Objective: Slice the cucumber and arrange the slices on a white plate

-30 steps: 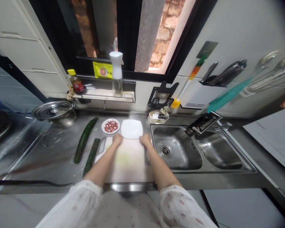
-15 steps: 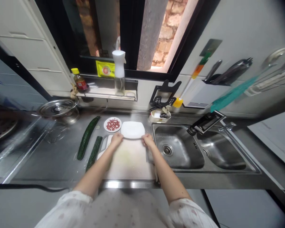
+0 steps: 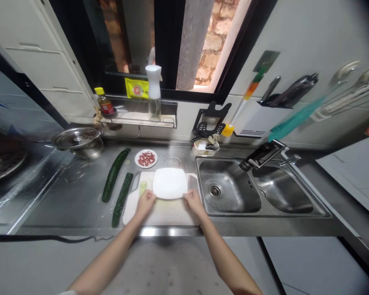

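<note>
A white square plate (image 3: 169,182) is over the white cutting board (image 3: 132,207) on the steel counter. My left hand (image 3: 145,202) grips the plate's near left edge, fingers closed on it. My right hand (image 3: 193,201) grips its near right edge the same way. A cucumber slice (image 3: 142,184) lies on the board left of the plate. Two dark green cucumber pieces (image 3: 115,174) (image 3: 121,199) lie on the counter left of the board.
A small plate of chopped red bits (image 3: 146,158) stands behind the board. A double steel sink (image 3: 233,191) with a tap (image 3: 261,155) lies to the right. A lidded pot (image 3: 78,141) sits at the back left. Bottles stand on a shelf (image 3: 135,119) under the window.
Both hands have pulled the white plate from behind the board toward me, so it now sits over the board. The cucumber slice on the board has come into view.
</note>
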### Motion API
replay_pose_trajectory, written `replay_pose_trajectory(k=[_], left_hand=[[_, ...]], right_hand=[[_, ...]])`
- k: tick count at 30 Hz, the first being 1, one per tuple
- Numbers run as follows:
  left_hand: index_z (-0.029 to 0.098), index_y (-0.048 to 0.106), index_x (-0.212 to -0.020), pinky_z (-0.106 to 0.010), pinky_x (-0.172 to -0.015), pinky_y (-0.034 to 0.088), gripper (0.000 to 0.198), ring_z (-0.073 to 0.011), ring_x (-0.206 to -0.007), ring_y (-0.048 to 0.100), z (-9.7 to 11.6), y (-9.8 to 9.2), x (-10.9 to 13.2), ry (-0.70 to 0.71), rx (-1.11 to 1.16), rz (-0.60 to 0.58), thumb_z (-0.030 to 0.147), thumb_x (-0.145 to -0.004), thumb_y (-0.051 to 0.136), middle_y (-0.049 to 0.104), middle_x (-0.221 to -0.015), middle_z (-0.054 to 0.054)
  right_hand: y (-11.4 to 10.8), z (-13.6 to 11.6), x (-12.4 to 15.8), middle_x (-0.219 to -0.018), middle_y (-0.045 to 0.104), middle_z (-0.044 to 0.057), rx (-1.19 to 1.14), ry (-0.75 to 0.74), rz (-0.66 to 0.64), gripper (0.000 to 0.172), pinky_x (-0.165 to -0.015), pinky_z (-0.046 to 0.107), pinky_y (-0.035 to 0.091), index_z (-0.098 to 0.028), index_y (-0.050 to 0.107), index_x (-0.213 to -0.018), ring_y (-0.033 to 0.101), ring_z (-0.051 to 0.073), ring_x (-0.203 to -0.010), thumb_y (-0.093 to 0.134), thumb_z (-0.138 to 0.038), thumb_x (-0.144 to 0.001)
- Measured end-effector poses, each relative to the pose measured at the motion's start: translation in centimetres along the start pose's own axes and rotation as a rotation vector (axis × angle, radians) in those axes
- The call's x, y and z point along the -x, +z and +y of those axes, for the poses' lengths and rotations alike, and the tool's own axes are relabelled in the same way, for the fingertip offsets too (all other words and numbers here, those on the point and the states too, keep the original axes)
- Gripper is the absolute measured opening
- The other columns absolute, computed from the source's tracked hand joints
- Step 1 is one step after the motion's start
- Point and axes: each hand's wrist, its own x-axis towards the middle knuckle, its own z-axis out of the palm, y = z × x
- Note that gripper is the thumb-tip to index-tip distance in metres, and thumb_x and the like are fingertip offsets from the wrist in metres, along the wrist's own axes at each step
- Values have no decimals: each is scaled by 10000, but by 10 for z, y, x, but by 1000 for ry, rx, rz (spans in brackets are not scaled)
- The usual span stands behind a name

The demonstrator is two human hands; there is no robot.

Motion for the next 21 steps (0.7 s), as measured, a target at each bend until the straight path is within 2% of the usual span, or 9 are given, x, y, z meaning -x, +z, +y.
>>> replay_pose_trajectory(k=[3, 7, 14, 21], left_hand=[[193, 544, -710, -245, -661, 416, 86, -161, -687, 573, -9, -1, 19, -53, -35, -7, 263, -745, 508, 587, -642, 13], [190, 548, -715, -244, -662, 404, 83, -161, -687, 566, -16, -1, 31, -88, -64, -15, 259, -746, 513, 581, -646, 17], [185, 537, -708, -234, -630, 382, 63, -148, -649, 543, -25, 3, 34, -48, -78, -11, 232, -734, 504, 564, -643, 19], [183, 524, -708, -224, -576, 384, 46, -131, -572, 544, -24, 4, 37, -112, -63, -41, 199, -748, 509, 551, -596, 27]], right_hand=[[6, 15, 15, -532, 480, -84, 5, 26, 2, 215, -445, 184, 332, -228, 421, -825, 430, 96, -440, 532, -383, -726], [12, 28, 25, -522, 460, -97, -81, 34, -8, 223, -431, 179, 298, -236, 408, -796, 403, 88, -428, 557, -367, -695], [19, 41, 28, -510, 434, -102, -150, 8, -5, 223, -441, 182, 282, -239, 399, -765, 386, 87, -434, 568, -348, -670], [19, 47, 26, -562, 467, -72, 36, -32, 65, 175, -519, 209, 329, -228, 437, -731, 451, 116, -537, 563, -334, -669]])
